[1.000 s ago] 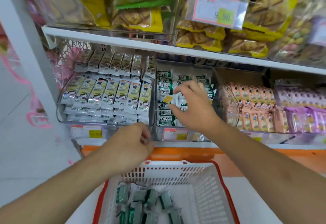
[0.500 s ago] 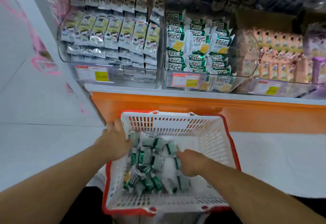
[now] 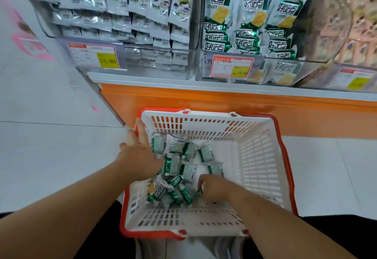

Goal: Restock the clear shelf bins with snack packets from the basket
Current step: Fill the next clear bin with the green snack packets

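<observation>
Inside basket [image 3: 263, 169]: both hands on green pkts [image 3: 189, 172]; grip unclear; bins [image 3: 253, 24] above.

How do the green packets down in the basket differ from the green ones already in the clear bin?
The packets in the basket lie loose in a jumbled heap, tilted every way; the packets in the clear bin stand stacked in neat rows, fronts facing out. The basket packets have the left hand and right hand among them; the bin packets are untouched. Both share green-and-white wrappers.
</observation>
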Available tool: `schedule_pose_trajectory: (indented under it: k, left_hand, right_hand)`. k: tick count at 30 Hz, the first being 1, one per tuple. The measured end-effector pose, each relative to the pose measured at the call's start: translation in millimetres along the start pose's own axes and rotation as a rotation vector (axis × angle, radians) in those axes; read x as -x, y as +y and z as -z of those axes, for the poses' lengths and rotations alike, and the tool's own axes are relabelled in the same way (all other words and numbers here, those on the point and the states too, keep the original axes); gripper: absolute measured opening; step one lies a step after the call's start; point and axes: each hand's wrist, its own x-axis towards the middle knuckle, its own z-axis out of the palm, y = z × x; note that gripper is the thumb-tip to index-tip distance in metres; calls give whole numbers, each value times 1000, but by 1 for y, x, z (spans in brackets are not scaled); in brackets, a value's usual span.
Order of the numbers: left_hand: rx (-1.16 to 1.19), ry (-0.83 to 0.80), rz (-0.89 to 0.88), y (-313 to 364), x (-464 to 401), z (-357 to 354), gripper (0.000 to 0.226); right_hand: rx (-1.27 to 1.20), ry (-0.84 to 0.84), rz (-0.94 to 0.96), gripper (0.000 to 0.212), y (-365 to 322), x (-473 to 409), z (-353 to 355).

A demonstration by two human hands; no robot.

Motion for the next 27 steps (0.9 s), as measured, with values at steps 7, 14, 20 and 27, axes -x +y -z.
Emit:
schedule_pose_trajectory:
  k: [7, 14, 20, 27]
  left_hand:
    - [154, -169, 145, 9, 10, 24, 138]
    - [-106, -132, -162, 52, 47, 117, 39]
    - [801, -144, -489, 103, 98, 188, 28]
    - [608, 305, -557, 160, 91, 231, 24]
  right_hand:
    - [-448, 26, 131, 40, -40, 76, 84]
    - [-464, 182, 422, 41, -78, 191, 151]
    - [-598, 411, 572, 35, -66, 273, 190]
    - [-543, 716, 633, 39, -42, 298, 219]
